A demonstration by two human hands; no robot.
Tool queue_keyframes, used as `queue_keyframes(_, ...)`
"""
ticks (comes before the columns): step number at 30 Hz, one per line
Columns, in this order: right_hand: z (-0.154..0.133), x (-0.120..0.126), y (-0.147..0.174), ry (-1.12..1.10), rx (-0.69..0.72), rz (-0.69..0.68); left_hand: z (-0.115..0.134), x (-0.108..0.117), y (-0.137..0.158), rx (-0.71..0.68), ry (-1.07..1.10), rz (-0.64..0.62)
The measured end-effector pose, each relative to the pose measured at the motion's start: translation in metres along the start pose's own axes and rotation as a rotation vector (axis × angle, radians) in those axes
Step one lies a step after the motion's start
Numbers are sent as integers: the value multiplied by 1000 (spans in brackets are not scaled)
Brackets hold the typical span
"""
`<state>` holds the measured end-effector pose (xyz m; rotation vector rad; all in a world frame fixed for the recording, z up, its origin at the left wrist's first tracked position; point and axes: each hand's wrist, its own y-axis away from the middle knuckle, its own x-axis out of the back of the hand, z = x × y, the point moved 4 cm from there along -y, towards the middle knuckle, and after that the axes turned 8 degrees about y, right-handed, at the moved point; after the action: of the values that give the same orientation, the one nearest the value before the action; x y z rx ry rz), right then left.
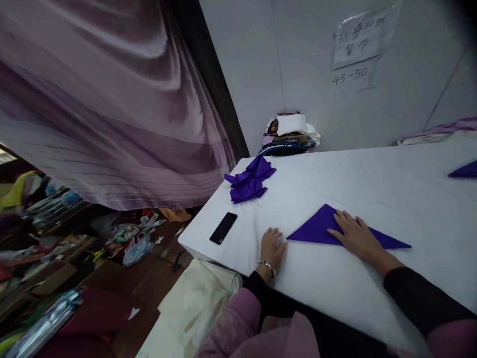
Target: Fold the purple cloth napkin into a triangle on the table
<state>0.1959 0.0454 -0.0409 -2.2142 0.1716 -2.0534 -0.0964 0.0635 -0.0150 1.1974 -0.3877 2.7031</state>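
Observation:
A purple cloth napkin [318, 226], folded into a triangle, lies flat on the white-covered table [309, 278]. Its long edge faces me and one corner points away. My right hand [354, 233] rests on the right half of the napkin, palm down with the fingers spread. Just left of the napkin's left corner, my left hand [273, 247] lies on the tablecloth with nothing in it. Its fingers are slightly bent and apart, and a bracelet circles the wrist.
A crumpled purple cloth pile [248, 181] and a black phone [223, 227] lie on the table's left side. Folded clothes [288, 133] are stacked at the back edge. Another purple cloth [464, 170] shows at far right. A curtain [149, 114] hangs at left, above floor clutter.

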Motion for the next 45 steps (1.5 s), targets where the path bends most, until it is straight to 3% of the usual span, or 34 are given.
queue_keyframes(3,0,2,0,13,-2,-5,8,-10,-6,-82,118,6)
queue_keyframes(10,0,3,1,36,-4,-14,17,-12,-14,-46,182,-3)
queue_keyframes(18,-1,2,0,29,-8,-15,17,-9,-19,-74,84,-159)
queue_keyframes(25,-3,5,0,54,-4,-20,19,-6,-22,-193,-28,-198)
queue_keyframes(32,-4,8,0,27,6,-19,22,-8,-18,-233,-56,-165)
queue_keyframes(41,-3,5,-1,31,3,-40,12,0,-19,-179,-52,-77)
queue_keyframes(45,-2,1,-2,13,5,-16,38,-5,-19,-157,-17,-45)
